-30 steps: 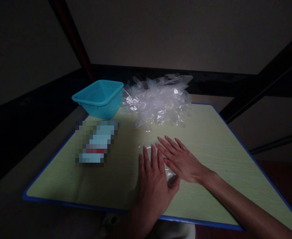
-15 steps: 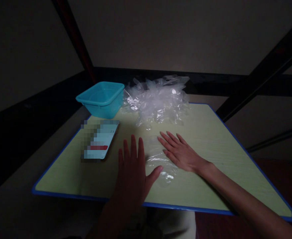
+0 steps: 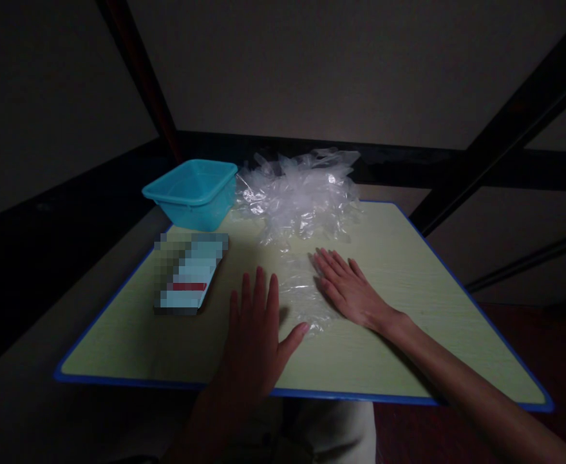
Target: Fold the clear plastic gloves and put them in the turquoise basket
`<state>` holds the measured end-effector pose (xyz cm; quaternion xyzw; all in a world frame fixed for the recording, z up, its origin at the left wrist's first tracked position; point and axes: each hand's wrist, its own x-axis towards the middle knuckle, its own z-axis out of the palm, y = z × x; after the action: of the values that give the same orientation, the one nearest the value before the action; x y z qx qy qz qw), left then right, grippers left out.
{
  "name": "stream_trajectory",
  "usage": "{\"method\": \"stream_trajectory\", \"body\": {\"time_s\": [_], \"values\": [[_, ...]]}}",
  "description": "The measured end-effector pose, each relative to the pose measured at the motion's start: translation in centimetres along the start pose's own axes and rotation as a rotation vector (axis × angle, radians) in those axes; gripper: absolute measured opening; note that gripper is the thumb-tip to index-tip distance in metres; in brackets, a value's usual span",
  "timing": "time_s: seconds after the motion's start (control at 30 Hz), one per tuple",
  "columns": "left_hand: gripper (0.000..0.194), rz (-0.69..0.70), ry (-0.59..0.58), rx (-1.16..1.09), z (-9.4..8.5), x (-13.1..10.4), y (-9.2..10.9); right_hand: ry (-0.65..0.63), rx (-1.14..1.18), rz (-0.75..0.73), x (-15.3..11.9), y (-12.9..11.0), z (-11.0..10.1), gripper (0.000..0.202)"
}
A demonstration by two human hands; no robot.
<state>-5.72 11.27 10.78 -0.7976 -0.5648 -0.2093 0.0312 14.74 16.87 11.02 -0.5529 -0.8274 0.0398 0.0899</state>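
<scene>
You are keeping both hands spread over the pale green table, with neither one gripping anything. Your left hand is pointing away from you, palm down, its fingers extended and slightly parted, and its thumb is stretching out to the right, towards the near end of a clear plastic piece; whether the thumb is touching the plastic, or the palm the table, you cannot tell from this angle. Your right hand is reaching in from the right with its fingers straight and loose, and its fingertips and thumb side are lying along the right edge of that piece. The plastic itself is lying flat on the table between your two hands, wrinkling and catching light at its near end, its full outline being hard to make out. Just beyond it, a heap of clear plastic is spreading over the far part of the table, with finger-shaped ends sticking out. A turquoise basin is standing upright just beside the heap, at the far left corner. Nearer you, left of your left hand, a flat device is lying partly pixelated, showing a pale surface with a red bar.
</scene>
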Motion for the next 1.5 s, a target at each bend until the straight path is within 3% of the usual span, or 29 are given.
{"method": "stream_trajectory", "body": {"time_s": [0.13, 0.23, 0.4, 0.5, 0.7, 0.9, 1.07, 1.3, 1.5], "values": [[0.054, 0.051, -0.007, -0.079, 0.0, 0.5, 0.0, 0.124, 0.252, -0.090, -0.7, 1.7, -2.5, 0.049], [0.043, 0.084, -0.052, -0.214, -0.1, 1.1, 0.2, 0.138, 0.402, -0.215, -1.5, 3.2, -3.5, 0.042], [0.033, 0.133, -0.218, -0.495, -0.7, 2.8, 1.4, 0.107, 0.424, -0.247, -2.7, 4.9, -2.8, 0.038], [0.031, 0.183, -0.258, -0.587, -0.7, 4.5, 2.2, 0.075, 0.434, -0.214, -2.8, 5.2, -2.3, 0.038], [0.035, 0.283, -0.291, -0.555, 1.6, 7.7, 3.3, 0.128, 0.461, -0.217, -2.6, 4.8, -2.1, 0.039], [0.050, 0.325, -0.327, -0.485, 2.6, 8.5, 3.9, 0.147, 0.415, -0.199, -2.7, 4.8, -1.6, 0.039], [0.049, 0.304, -0.325, -0.481, 2.6, 8.5, 3.2, 0.151, 0.446, -0.192, -2.8, 4.9, -1.4, 0.039], [0.036, 0.218, -0.325, -0.516, 3.8, 8.5, 0.8, 0.159, 0.454, -0.188, -2.8, 5.2, -1.1, 0.036], [0.034, 0.169, -0.328, -0.539, 2.9, 7.6, -1.1, 0.146, 0.472, -0.201, -2.7, 5.2, -1.3, 0.037]]}}
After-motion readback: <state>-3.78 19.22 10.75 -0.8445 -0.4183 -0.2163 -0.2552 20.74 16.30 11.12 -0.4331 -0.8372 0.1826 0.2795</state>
